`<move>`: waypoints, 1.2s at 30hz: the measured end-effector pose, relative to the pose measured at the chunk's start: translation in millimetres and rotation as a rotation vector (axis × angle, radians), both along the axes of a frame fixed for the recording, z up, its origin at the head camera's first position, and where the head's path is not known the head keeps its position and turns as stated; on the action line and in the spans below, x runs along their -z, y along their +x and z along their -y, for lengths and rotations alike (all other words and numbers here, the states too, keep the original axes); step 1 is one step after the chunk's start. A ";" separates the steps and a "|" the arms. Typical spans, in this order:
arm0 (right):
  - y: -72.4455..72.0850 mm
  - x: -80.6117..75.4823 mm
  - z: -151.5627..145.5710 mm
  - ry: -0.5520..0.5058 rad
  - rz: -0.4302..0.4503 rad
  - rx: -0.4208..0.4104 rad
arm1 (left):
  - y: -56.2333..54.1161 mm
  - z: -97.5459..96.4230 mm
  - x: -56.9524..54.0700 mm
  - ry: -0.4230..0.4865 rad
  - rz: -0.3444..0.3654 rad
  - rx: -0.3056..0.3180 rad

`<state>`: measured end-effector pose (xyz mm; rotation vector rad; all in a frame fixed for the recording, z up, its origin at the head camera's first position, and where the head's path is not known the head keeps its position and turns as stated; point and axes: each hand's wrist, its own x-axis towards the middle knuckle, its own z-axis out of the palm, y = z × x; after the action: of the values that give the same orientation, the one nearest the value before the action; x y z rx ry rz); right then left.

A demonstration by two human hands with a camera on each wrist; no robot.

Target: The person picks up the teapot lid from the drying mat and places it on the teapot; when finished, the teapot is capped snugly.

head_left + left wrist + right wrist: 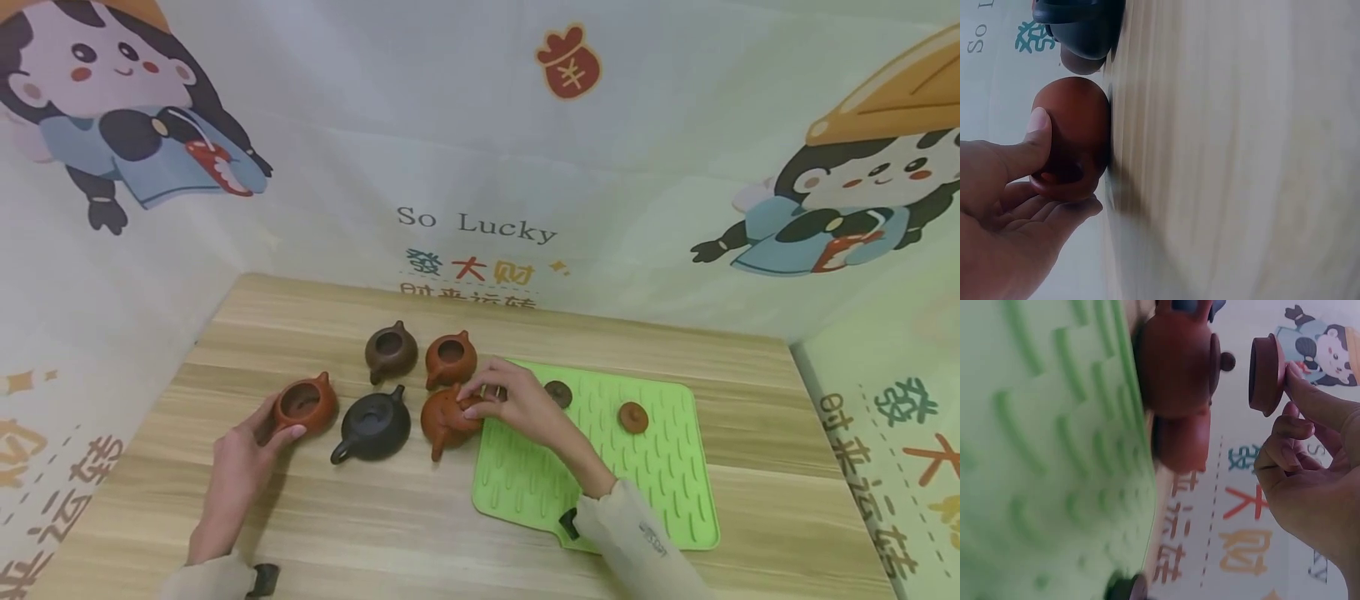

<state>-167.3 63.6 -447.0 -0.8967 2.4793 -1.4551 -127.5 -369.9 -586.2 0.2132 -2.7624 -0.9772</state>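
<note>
My left hand (243, 458) holds a reddish-brown clay teapot (321, 410) around its handle side, thumb on the near wall and fingers behind. That teapot has no lid on and stands on the table, its round body (1079, 122) showing in the left wrist view. With thumb and fingertips, my right hand (525, 404) pinches a reddish-brown teapot lid (1265, 376) by its knob. The lid hangs in the air, apart from a reddish-brown teapot (1172, 369) that wears its own lid. From the head view, the pinched lid overlaps this lidded teapot (435, 427).
A black lidded teapot (378, 433) stands between the two reddish ones. Behind are a dark brown lidless teapot (401, 358) and a reddish lidless one (459, 367). On the green mat (600, 500) lie a dark lid (558, 393) and a reddish lid (633, 417).
</note>
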 end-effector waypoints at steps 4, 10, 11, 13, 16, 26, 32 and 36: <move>-9.4 -0.6 18.8 -0.046 -0.018 -0.030 | 2.9 -15.2 -20.4 0.035 0.034 -0.019; -21.7 0.2 52.8 -0.043 -0.003 -0.056 | 6.7 -24.5 -32.7 0.052 0.029 -0.023; -23.3 0.5 58.2 -0.036 0.000 -0.059 | 7.1 -24.7 -33.4 0.053 0.022 -0.021; -25.8 1.3 68.4 -0.023 0.003 -0.066 | 7.1 -25.8 -34.8 0.058 0.018 -0.031; -28.0 3.0 81.9 -0.014 -0.003 -0.068 | 6.4 -28.7 -43.2 0.072 0.060 -0.041; -37.5 5.1 125.9 -0.001 0.049 -0.039 | -3.3 3.3 3.8 0.072 0.002 0.013; -42.8 2.9 149.6 0.034 -0.009 -0.051 | -1.7 4.2 2.6 0.058 0.034 -0.011; -44.0 1.8 160.3 0.074 -0.027 -0.051 | -1.4 5.6 3.5 0.057 0.041 -0.010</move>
<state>-211.3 -96.7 -448.8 -0.9639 2.4926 -1.3348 -128.9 -375.4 -589.7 0.2587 -2.7691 -1.0614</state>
